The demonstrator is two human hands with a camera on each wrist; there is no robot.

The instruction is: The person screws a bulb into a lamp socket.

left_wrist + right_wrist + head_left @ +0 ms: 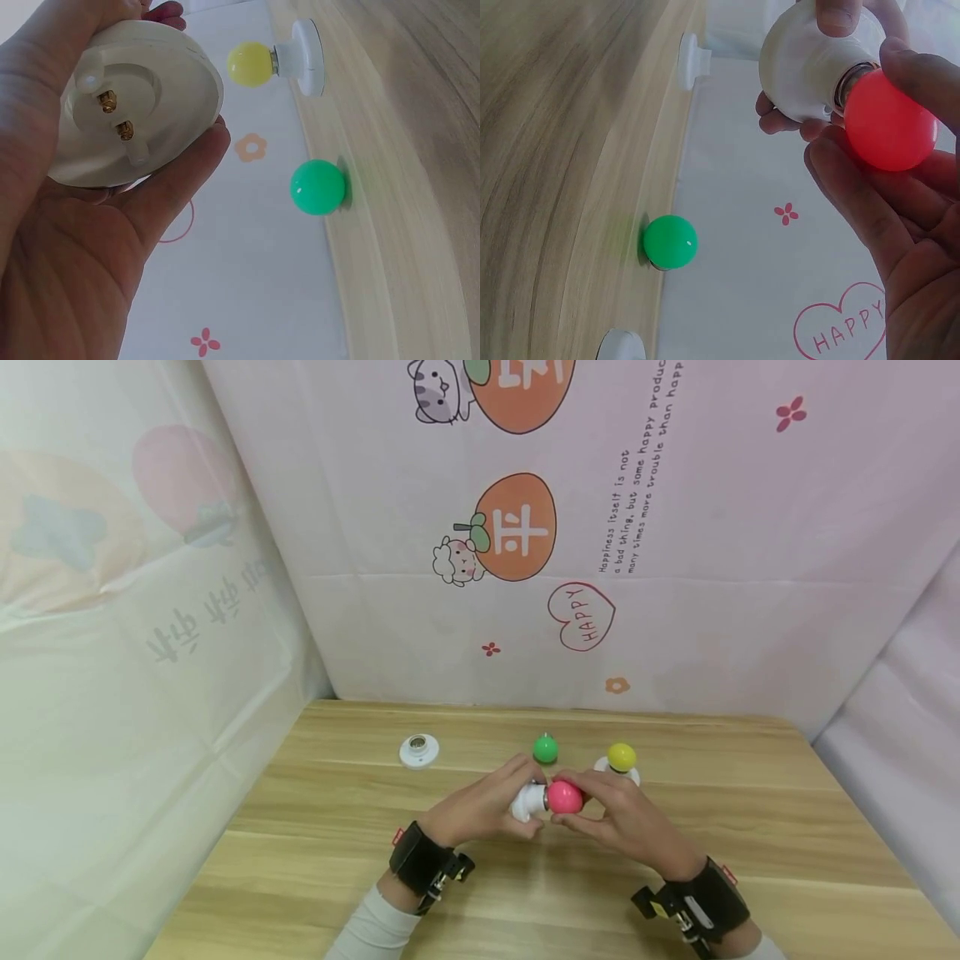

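My left hand (487,802) grips a white bulb socket (528,802) by its round base, held above the table. In the left wrist view the underside of that socket (169,120) faces the camera, with two brass screws inside. A red light bulb (564,797) sits at the socket's mouth, its metal collar partly showing in the right wrist view. The fingers and thumb of my right hand (626,818) pinch the red bulb (889,124). How far its thread is in the socket is hidden.
On the wooden table (315,852), a green bulb (545,749) lies loose behind my hands. A yellow bulb (622,757) stands in a white socket at the right. Another white socket (419,751) without a bulb is at the left. A printed cloth (420,635) hangs behind.
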